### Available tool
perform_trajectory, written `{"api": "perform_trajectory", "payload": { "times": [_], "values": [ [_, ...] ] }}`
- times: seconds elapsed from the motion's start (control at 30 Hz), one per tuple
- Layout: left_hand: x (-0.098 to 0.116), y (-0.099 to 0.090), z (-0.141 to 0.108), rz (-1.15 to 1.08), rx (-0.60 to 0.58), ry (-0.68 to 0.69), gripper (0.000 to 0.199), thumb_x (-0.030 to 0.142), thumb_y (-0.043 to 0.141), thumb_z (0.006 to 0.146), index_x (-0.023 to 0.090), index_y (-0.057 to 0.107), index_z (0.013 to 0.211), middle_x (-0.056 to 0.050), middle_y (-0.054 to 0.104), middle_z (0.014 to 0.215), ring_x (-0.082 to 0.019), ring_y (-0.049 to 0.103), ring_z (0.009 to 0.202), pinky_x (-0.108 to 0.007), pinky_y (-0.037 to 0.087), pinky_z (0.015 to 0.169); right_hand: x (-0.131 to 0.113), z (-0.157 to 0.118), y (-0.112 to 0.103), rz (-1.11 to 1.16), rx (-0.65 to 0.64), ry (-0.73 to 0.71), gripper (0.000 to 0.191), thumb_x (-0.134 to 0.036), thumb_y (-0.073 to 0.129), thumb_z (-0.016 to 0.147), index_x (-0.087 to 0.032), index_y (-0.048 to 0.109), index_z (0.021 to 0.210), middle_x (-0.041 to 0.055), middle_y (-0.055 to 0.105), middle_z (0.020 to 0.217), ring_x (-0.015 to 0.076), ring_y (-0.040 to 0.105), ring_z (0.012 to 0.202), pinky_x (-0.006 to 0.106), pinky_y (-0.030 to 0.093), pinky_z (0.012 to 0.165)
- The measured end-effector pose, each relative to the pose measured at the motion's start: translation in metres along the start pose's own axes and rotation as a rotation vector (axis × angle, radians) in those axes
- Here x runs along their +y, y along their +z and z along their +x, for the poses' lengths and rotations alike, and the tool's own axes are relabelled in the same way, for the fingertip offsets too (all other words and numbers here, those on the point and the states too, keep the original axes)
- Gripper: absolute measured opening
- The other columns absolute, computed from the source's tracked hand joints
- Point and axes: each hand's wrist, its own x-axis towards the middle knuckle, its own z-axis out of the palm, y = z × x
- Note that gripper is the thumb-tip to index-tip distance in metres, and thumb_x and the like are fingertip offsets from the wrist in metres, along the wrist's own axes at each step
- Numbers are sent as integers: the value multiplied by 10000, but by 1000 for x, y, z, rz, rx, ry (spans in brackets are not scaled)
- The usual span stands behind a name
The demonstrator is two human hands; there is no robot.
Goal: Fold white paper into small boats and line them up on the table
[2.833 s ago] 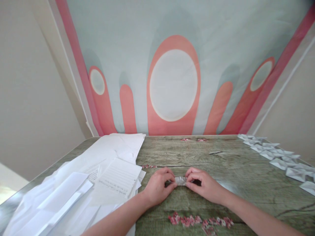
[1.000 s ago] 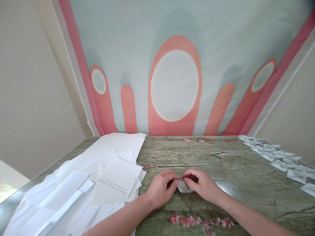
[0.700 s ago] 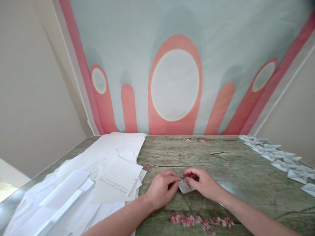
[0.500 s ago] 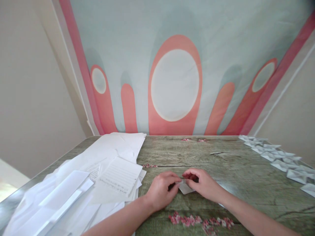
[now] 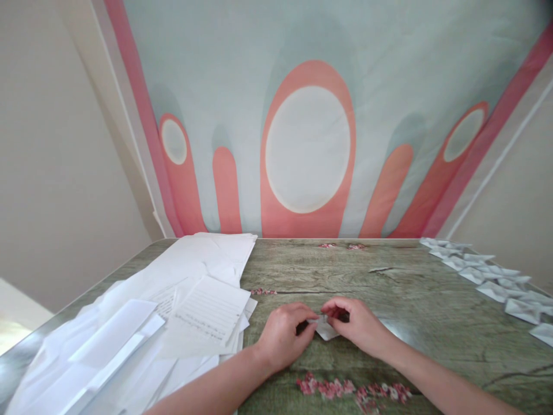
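Observation:
Between my two hands is a small piece of folded white paper [image 5: 327, 330], low over the wood-patterned table [image 5: 302, 271]. My left hand [image 5: 288, 334] pinches its left side between thumb and fingers. On the other side my right hand [image 5: 356, 324] grips the paper's right edge, thumb and fingertips closed on it. Fingers cover the upper part of the paper, so its full fold cannot be made out.
Loose white sheets [image 5: 207, 248] pile up at the left, topped by a lined, handwritten page [image 5: 213, 311] and a folded strip [image 5: 114, 331]. Several folded paper boats [image 5: 492, 291] stand in rows along the right edge. A painted backdrop [image 5: 306, 34] rises behind the table.
Both hands keep their pinch on the folded paper. The right fingers have shifted very slightly, and a little less of the paper shows below them.

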Motion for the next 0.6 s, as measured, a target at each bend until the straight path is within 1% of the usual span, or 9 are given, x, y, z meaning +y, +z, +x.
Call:
{"api": "perform_trajectory", "payload": {
  "times": [0.13, 0.2, 0.27, 0.37, 0.47, 0.53, 0.6],
  "values": [
    [-1, 2, 5, 5, 18, -93, 170, 242, 538, 811, 227, 679, 906, -12, 694, 875, -164, 629, 792, -242, 473, 746, -2, 0, 0, -11, 4, -7, 203, -119, 523, 682, -153, 675, 811, 29, 681, 724, 166, 614, 664, 271, 473, 645],
    [0, 1, 11, 0, 1, -145, 185, 257, 556, 787, 221, 672, 927, -8, 702, 857, -163, 634, 758, -235, 474, 702, -3, 0, 0, -14, 9, -9, 199, -117, 526, 684, -153, 679, 807, 27, 678, 710, 162, 608, 648, 265, 469, 630],
    [0, 0, 18, 22, -52, -151, 193, 251, 561, 763, 220, 680, 911, -2, 706, 828, -164, 633, 733, -228, 467, 668, -4, 0, 0, -14, 15, -11, 199, -113, 527, 688, -154, 682, 807, 26, 679, 711, 159, 604, 645, 259, 465, 625],
    [2, -3, 29, 100, -155, -139, 192, 229, 534, 744, 225, 710, 821, 6, 707, 756, -163, 623, 681, -215, 443, 615, -4, -1, 1, -12, 21, -11, 195, -108, 531, 689, -154, 683, 802, 26, 679, 716, 155, 601, 643, 250, 459, 615],
    [4, -4, 38, 143, -238, -174, 234, 234, 514, 735, 240, 726, 834, 14, 715, 744, -159, 621, 667, -203, 425, 586, -4, -2, 1, -12, 26, -6, 171, -105, 540, 684, -152, 677, 775, 23, 674, 704, 152, 592, 633, 242, 451, 601],
    [4, -3, 41, 160, -262, -188, 242, 233, 515, 721, 239, 733, 825, 13, 717, 736, -161, 621, 668, -201, 417, 579, -4, -2, 0, -14, 31, 0, 149, -102, 543, 681, -153, 667, 747, 18, 668, 691, 149, 587, 628, 238, 446, 597],
    [3, -2, 42, 168, -263, -194, 240, 223, 514, 709, 233, 737, 798, 9, 717, 724, -161, 621, 663, -201, 411, 574, -4, -3, 0, -16, 37, 7, 134, -101, 547, 678, -155, 657, 730, 12, 660, 675, 146, 580, 620, 236, 438, 590]
  ]
}}
